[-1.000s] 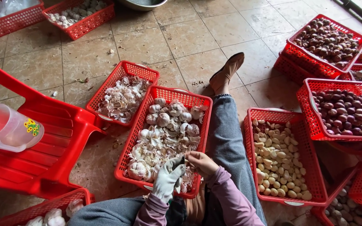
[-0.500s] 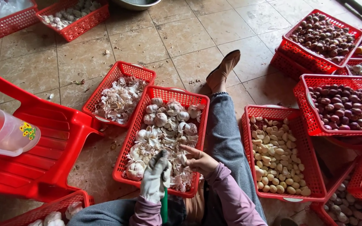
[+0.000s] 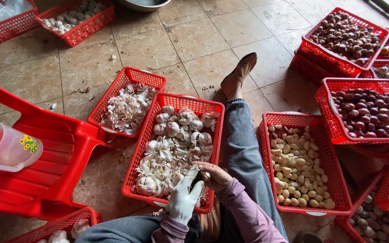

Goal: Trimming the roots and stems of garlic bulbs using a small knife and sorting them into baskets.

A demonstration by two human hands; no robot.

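Note:
My left hand [image 3: 183, 198] wears a white glove. Its fingers are held together and point up to my right hand [image 3: 213, 175]. The bare right hand is curled around a small dark item [image 3: 198, 178] that I cannot make out. Both hands meet over the near right corner of a red basket [image 3: 176, 97] full of whole garlic bulbs [image 3: 172, 135] and loose skins. Whether the glove grips anything is hidden.
A red basket of garlic skins [image 3: 127, 108] lies to the left and one of peeled cloves [image 3: 298, 166] to the right. Baskets of dark shallots [image 3: 365, 112] stand at far right. My outstretched leg and brown shoe [image 3: 239, 74] lie between baskets. A red plastic chair [image 3: 46, 166] holds a clear jug [image 3: 5, 148].
The gloved left hand went from raised and curled, to spread over the garlic, to fingers together against the right hand. The right hand stayed in place.

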